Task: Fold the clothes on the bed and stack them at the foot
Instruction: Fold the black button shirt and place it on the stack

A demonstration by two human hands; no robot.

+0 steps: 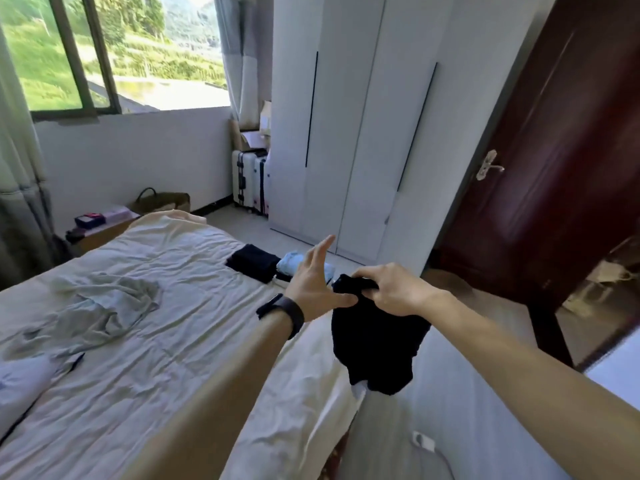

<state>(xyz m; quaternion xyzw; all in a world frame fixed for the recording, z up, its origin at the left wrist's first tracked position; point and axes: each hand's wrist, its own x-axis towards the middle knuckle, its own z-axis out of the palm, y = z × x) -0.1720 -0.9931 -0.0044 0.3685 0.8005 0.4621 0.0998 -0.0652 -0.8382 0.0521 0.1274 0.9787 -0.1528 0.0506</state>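
Note:
A black garment (375, 344) hangs in the air over the bed's right edge, gripped at its top by my right hand (391, 292). Beside it my left hand (313, 275) is held up with straight, spread fingers; its thumb touches the garment's top edge. Behind my hands, near the bed's far right edge, lie a folded dark garment (252, 261) and a folded light blue garment (294, 265), side by side. A crumpled grey garment (104, 306) lies unfolded on the left part of the bed (173, 358).
A white wardrobe (346, 133) stands past the bed, with white suitcases (249, 180) in the corner by the window. A dark red door (554, 150) stands open at the right. A pillow (24, 382) lies at the bed's left edge. Floor runs along the bed's right side.

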